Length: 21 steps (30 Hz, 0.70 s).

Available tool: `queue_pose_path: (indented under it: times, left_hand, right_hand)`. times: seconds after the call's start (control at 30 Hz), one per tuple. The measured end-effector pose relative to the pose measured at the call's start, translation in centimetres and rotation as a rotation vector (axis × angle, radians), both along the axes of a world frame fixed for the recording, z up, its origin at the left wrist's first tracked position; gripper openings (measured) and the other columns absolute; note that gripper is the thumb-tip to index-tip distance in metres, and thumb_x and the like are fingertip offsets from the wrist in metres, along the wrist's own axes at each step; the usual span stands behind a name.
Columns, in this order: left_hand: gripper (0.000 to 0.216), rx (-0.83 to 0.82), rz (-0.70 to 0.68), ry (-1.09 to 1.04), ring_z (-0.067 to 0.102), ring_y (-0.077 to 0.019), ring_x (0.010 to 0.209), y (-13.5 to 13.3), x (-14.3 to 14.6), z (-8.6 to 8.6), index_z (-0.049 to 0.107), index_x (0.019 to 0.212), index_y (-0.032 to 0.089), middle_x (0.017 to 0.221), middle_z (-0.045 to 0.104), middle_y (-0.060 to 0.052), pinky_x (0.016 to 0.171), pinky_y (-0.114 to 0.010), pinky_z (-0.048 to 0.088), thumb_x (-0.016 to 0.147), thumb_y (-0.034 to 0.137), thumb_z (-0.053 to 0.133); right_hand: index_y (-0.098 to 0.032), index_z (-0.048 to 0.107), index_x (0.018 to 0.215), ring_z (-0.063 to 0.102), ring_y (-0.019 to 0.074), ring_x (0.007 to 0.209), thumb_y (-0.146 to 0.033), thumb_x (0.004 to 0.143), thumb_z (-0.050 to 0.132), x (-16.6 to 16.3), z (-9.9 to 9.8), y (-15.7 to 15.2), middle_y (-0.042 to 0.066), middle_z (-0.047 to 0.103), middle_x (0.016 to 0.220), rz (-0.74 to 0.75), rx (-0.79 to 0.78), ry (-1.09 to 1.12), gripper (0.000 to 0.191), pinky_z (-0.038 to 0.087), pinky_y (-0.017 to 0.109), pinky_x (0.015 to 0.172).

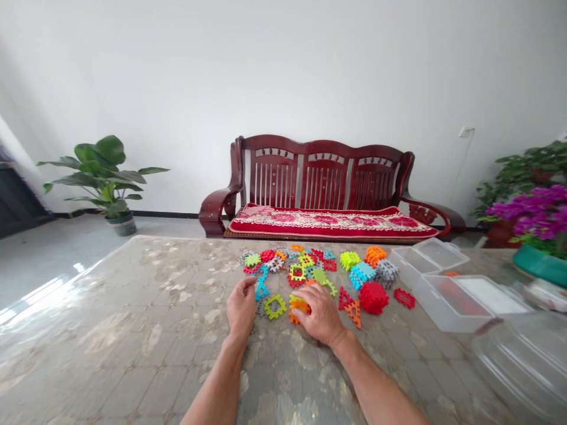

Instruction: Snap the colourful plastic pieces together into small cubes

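A loose spread of colourful plastic interlocking tiles lies on the table in front of me. My left hand (241, 307) is at the left edge of the spread, its fingers curled together beside blue tiles (261, 289); whether anything is in them is hidden. A lime square frame tile (275, 307) lies flat between my hands. My right hand (319, 311) curves over orange tiles (297, 303), its thumb and fingers around their right side. Red triangle (344, 298) and orange triangle tiles (353, 313) lie just right of that hand.
Sorted stacks stand to the right: lime (349, 260), orange (375, 256), blue (362, 275), grey (387, 273) and red (373, 297). Beyond are clear plastic boxes (465, 319), a transparent lid (527, 360) and a flower pot (540, 265). A wooden bench (323, 183) stands behind the table (133, 330).
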<state>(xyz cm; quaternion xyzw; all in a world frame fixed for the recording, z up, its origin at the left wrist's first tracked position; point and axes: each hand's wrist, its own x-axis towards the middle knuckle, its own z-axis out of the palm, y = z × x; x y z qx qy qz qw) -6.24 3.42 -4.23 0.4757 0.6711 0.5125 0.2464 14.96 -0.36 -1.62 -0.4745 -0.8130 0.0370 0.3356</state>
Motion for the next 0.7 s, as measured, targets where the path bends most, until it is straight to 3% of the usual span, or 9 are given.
queue_pose_path:
  times: [0.23,0.53,0.7]
  left_hand:
    - [0.032,0.001,0.0,-0.004,0.065,-0.0184,0.08,0.17,-0.14,-0.39,0.069,0.098,0.02,0.089,0.073,-0.003,0.074,-0.027,0.047,0.076,0.031,0.048]
    - [0.032,0.0,-0.001,-0.006,0.065,-0.0194,0.08,0.18,-0.18,-0.38,0.069,0.097,0.019,0.088,0.073,-0.004,0.074,-0.029,0.047,0.076,0.03,0.049]
    - [0.032,0.011,0.001,-0.012,0.065,-0.0187,0.079,-0.1,-0.05,0.15,0.069,0.097,0.019,0.087,0.073,-0.004,0.073,-0.028,0.048,0.076,0.03,0.048]
  right_hand:
    - [-0.027,0.06,0.12,0.051,0.0241,0.105,-0.039,0.066,0.074,-0.39,0.53,-0.72,0.003,0.065,0.111,-0.003,-0.067,-0.178,0.057,0.036,0.04,0.095]
    - [-0.024,0.054,0.129,0.054,0.0231,0.098,-0.029,0.075,0.067,-0.19,-0.19,-0.28,0.006,0.068,0.105,-0.061,-0.06,-0.19,0.055,0.04,0.037,0.089]
    - [-0.027,0.056,0.127,0.054,0.0216,0.1,-0.021,0.078,0.062,-0.13,-0.17,-0.28,0.004,0.068,0.105,-0.016,-0.039,-0.176,0.049,0.038,0.036,0.092]
